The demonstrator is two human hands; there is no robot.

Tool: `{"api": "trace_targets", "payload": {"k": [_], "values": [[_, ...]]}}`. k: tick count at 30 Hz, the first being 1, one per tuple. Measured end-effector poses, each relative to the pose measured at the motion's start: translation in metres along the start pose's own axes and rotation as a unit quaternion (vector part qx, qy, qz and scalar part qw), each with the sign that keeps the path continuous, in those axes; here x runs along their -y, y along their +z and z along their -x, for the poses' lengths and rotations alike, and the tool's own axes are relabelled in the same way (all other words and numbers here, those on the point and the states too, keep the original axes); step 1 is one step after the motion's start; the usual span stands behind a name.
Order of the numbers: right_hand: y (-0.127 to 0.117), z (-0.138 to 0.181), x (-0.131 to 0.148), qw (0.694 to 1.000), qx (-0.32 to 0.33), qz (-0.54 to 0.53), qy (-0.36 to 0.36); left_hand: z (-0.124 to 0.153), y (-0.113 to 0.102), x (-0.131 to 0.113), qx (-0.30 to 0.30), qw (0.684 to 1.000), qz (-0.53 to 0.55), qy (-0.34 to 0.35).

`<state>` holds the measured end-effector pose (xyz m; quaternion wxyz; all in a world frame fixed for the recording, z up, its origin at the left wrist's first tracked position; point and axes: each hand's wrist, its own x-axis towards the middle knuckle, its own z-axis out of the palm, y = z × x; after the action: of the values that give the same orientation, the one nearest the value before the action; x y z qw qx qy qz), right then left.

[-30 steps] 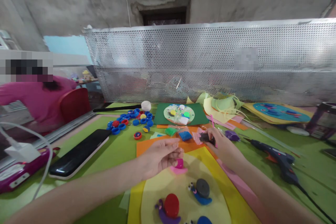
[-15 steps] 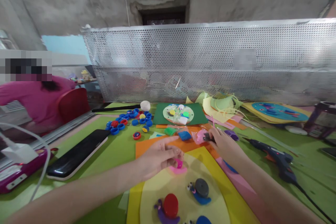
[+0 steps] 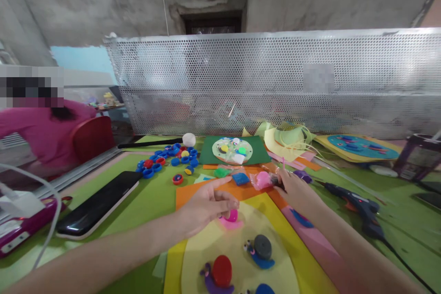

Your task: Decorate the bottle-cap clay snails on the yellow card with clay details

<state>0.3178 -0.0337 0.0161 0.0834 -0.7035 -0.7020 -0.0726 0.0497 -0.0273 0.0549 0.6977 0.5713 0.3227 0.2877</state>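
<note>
My left hand (image 3: 210, 204) is over the top of the cream oval card, with its index finger stretched out and its other fingers curled around a pink round piece (image 3: 232, 215). Under that piece lies a flat pink patch (image 3: 230, 225). My right hand (image 3: 292, 187) is closed at a small dark grey packet (image 3: 274, 179), beside a clear bag of pink clay (image 3: 263, 180); its fingertips are partly hidden. Nearer me on the cream card (image 3: 203, 239) are a purple snail with a red shell (image 3: 222, 271), a blue snail with a grey shell (image 3: 262, 246) and a partly cut-off blue shell (image 3: 264, 288).
Blue (image 3: 240, 178) and green clay packets (image 3: 222, 172) lie ahead. Several bottle caps (image 3: 168, 152) are heaped left, near a black phone (image 3: 99, 204). A glue gun (image 3: 354, 204) lies right. Behind stands a perforated metal screen (image 3: 213, 82); a person in pink (image 3: 44, 133) sits left.
The view has shifted slightly. The pink clay in the clear bag looks smoother and rounder beside my right hand. My left hand stays over the card with the pink piece.
</note>
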Motion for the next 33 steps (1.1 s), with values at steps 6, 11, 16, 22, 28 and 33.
{"api": "trace_targets", "payload": {"k": [6, 11, 16, 22, 28, 33], "values": [[0.004, 0.001, -0.003, 1.000, -0.010, -0.012, -0.008, 0.001, -0.001, 0.001, -0.005, 1.000, 0.015, 0.008], [0.006, 0.001, -0.003, 0.996, -0.063, -0.061, -0.025, -0.002, -0.003, 0.002, -0.014, 0.998, 0.054, 0.001], [-0.016, 0.013, 0.023, 0.971, -0.138, -0.170, -0.098, -0.002, 0.000, 0.002, -0.026, 0.996, 0.085, -0.003], [-0.052, 0.054, 0.074, 0.926, -0.151, -0.298, -0.173, 0.003, 0.005, 0.005, -0.010, 0.997, 0.070, 0.020], [-0.048, 0.060, 0.090, 0.918, -0.119, -0.351, -0.143, 0.013, 0.014, 0.006, 0.010, 0.998, 0.041, 0.044], [-0.044, 0.055, 0.087, 0.915, -0.098, -0.374, -0.118, 0.019, 0.017, 0.001, 0.013, 0.997, 0.014, 0.071]]}}
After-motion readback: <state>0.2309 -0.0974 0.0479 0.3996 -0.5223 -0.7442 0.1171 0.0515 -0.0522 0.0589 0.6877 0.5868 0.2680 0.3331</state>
